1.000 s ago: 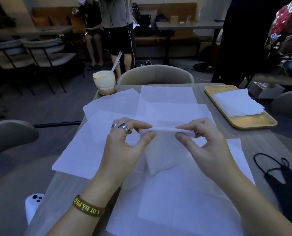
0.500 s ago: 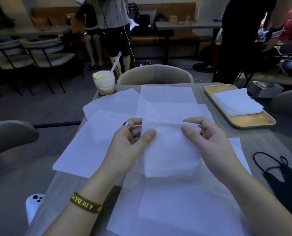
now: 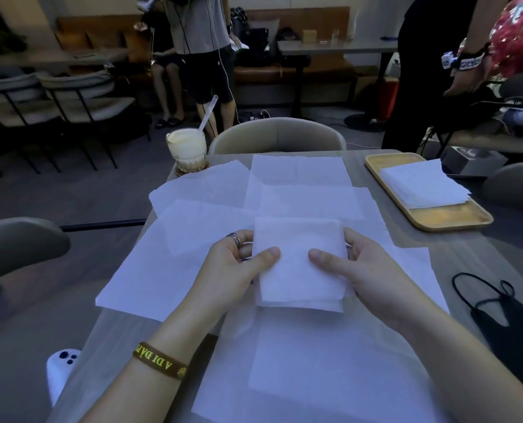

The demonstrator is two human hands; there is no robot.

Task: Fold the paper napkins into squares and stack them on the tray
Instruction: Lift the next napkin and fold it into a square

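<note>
Item: folded napkin (image 3: 300, 264), a square held over the loose sheets (image 3: 162, 270) on the tabletop (image 3: 474, 257). Holders: left hand (image 3: 232, 267) and right hand (image 3: 373, 279), each grip pinching one side edge, thumb on top. Destination: tray (image 3: 455, 223), far right, well apart, carrying the stack (image 3: 422, 184). Risk, as we judge it: the uneven lower layers could splay once one grip lets go; a forearm could drag sheets. Writing: wristband (image 3: 159, 360), we read "A DI ĐÀ", remainder hidden.
</note>
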